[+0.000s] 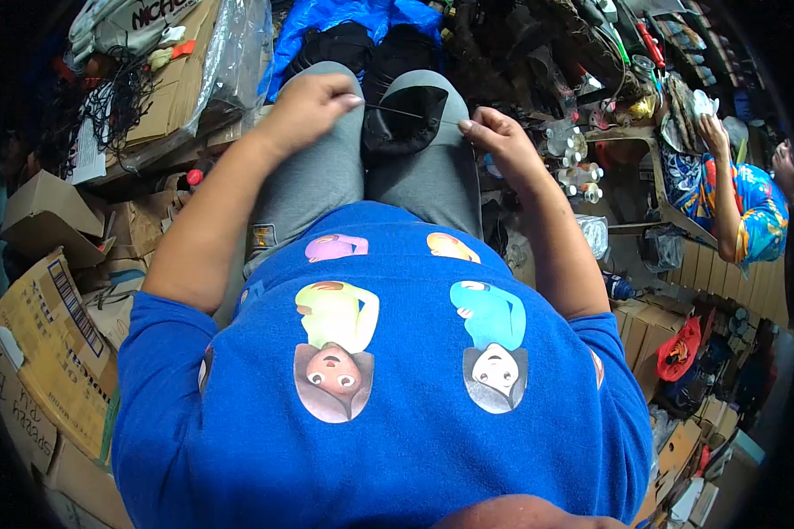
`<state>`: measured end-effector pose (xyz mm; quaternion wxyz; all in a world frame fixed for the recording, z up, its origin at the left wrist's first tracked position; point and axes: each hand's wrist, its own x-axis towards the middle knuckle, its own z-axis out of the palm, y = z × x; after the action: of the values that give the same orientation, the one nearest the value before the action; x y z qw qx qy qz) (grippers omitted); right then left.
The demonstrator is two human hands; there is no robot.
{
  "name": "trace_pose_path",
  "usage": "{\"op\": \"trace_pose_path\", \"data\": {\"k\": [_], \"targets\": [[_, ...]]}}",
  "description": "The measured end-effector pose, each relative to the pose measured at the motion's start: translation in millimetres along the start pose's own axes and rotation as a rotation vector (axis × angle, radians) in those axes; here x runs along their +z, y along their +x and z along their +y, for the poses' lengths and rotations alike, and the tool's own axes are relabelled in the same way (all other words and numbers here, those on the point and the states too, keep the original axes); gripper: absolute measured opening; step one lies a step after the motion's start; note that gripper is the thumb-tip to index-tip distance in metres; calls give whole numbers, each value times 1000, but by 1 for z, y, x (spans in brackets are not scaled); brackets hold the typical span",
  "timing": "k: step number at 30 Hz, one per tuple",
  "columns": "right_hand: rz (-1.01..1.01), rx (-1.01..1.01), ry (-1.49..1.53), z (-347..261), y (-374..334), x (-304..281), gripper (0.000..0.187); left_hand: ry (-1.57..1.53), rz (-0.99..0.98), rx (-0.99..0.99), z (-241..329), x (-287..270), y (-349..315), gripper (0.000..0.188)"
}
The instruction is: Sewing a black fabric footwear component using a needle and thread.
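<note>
A black, hollow piece (pixel 401 132), shaped somewhat like a shoe upper, rests on my right thigh near the knee, its opening facing up. My left hand (pixel 313 108) is closed in a pinch above my left knee, with a thin dark thread running from its fingertips across the opening. On the other side, beside my right knee, my right hand (pixel 500 139) pinches with thumb and forefinger. A fine line of thread stretches from there back to the black piece. Neither hand touches the piece itself. The thread's course inside it is hidden.
Cardboard boxes (pixel 57 216) and tangled black cords (pixel 119 115) lie at the left. Several small bottles (pixel 582 172) stand to the right of my knee. Farther right, a person in a colourful shirt (pixel 759 212) sits by a table. Blue plastic sheeting (pixel 304 22) lies ahead.
</note>
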<state>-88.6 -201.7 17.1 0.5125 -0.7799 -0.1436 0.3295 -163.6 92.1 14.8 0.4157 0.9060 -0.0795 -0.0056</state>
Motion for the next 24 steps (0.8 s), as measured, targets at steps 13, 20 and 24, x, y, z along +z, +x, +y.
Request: {"op": "trace_pose_path", "data": {"k": [13, 20, 24], "targets": [[191, -395, -400, -32, 5, -2, 15, 160, -190, 243, 48, 17, 49, 31], [83, -492, -611, -36, 13, -1, 16, -74, -450, 61, 44, 16, 67, 23], [53, -457, -480, -23, 13, 5, 20, -267, -513, 7, 37, 21, 70, 27]]}}
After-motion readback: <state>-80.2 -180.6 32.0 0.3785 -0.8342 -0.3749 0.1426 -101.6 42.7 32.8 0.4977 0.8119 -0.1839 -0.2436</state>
